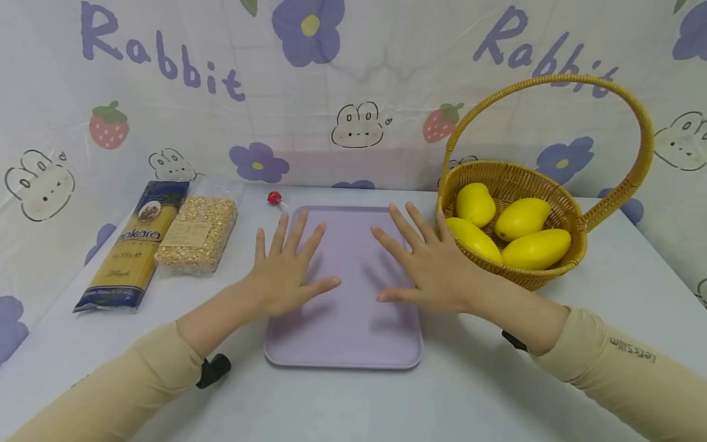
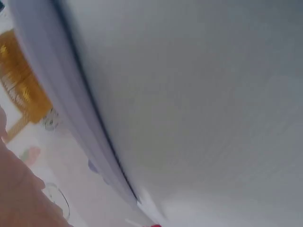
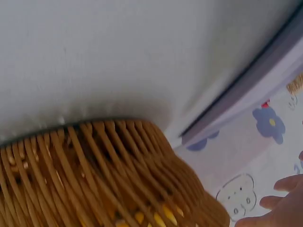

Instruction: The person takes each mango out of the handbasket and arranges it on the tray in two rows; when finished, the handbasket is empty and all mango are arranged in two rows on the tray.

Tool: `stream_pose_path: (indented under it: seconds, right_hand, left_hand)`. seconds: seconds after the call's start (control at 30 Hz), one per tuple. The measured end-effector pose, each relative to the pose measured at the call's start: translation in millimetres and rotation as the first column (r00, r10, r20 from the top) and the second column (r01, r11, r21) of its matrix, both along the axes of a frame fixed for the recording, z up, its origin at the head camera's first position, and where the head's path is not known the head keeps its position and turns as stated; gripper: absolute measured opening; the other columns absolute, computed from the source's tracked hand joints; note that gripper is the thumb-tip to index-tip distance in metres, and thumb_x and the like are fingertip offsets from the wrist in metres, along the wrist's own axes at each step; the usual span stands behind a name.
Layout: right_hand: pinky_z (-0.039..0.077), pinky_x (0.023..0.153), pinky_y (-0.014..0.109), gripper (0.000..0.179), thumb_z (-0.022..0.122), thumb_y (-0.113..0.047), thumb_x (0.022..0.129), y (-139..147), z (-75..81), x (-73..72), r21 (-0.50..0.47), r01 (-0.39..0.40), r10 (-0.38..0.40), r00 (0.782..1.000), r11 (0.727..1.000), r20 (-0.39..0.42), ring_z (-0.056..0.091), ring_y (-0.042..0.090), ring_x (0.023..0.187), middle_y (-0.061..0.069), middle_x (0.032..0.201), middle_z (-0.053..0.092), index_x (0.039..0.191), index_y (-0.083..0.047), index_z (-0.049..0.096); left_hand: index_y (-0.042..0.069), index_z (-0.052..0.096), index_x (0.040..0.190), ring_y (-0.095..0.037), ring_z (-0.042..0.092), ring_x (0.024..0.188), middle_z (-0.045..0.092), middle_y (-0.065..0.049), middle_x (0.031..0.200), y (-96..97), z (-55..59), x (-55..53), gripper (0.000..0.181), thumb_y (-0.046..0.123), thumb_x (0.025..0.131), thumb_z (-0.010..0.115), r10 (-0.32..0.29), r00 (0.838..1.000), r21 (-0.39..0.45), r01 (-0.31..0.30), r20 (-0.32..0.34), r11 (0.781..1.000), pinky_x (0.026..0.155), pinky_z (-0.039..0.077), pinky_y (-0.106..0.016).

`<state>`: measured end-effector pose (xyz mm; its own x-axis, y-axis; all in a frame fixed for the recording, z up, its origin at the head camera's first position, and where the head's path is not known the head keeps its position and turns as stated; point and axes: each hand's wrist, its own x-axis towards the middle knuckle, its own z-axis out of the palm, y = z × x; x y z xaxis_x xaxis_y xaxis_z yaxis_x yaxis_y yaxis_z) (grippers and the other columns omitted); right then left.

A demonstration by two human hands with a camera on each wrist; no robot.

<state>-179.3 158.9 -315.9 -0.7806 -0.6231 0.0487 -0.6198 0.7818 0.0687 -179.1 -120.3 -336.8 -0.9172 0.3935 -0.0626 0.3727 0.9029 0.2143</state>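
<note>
Head view: left grip (image 1: 284, 276) and right grip (image 1: 433, 267) both released and spread, over opposite sides of the lilac tray (image 1: 353, 344), flat on the table (image 1: 353, 408); wicker basket (image 1: 544, 280) stands beside the right grip.

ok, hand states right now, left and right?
Left hand: open, fingers spread, holding nothing, at the lilac tray's left edge.
Right hand: open, fingers spread, holding nothing, at its right edge.
</note>
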Motion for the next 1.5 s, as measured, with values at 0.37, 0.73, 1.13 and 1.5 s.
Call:
stream_pose_path:
  seconds: [0.37,0.73,1.13,1.5]
  right_hand:
    - [0.009,0.116,0.073,0.09,0.048,-0.07,0.09,30,60.3,-18.6,-0.155,0.179,-0.173,0.984,0.971,0.052,0.008,0.046,0.152,0.017,0.167,0.003,0.158,-0.018,0.021]
    - [0.015,0.114,0.073,0.076,0.045,-0.057,0.098,83,105.7,-62.3,-0.389,0.334,-0.238,0.932,0.859,0.273,0.009,0.048,0.15,0.023,0.165,0.007,0.154,-0.007,0.03]
    - [0.026,0.113,0.068,0.074,0.044,-0.057,0.097,122,95.2,-108.3,-0.407,0.544,-0.298,0.796,0.734,0.527,0.025,0.047,0.146,0.018,0.166,0.014,0.157,-0.017,0.026]
    - [0.031,0.116,0.059,0.071,0.042,-0.049,0.101,133,80.1,-132.3,-0.37,0.623,-0.227,0.671,0.689,0.706,0.029,0.045,0.143,0.022,0.163,0.019,0.157,-0.01,0.022]
  left_hand:
    - [-0.003,0.0,0.157,-0.045,0.005,0.153,0.003,-0.027,0.164,-23.9,10.3,-39.8,0.091,0.045,0.098,0.051,0.047,0.99,0.335,-0.088,0.13,0.938,0.123,0.011,-0.059]
    - [-0.004,0.018,0.155,-0.036,0.062,0.115,0.042,-0.029,0.148,-42.0,3.6,-64.8,0.07,0.026,0.1,0.05,0.121,0.923,0.417,-0.278,0.365,0.865,0.103,0.049,-0.047]
    - [-0.006,0.026,0.152,-0.025,0.056,0.109,0.043,-0.029,0.146,-49.5,-7.5,-75.1,0.071,0.002,0.088,0.054,0.066,0.866,0.476,-0.335,0.496,0.813,0.082,0.047,-0.023]
    - [0.004,0.02,0.157,-0.027,0.049,0.121,0.035,-0.025,0.15,-56.9,-15.6,-80.1,0.078,0.003,0.086,0.054,0.012,0.837,0.539,-0.363,0.547,0.76,0.085,0.044,-0.02]
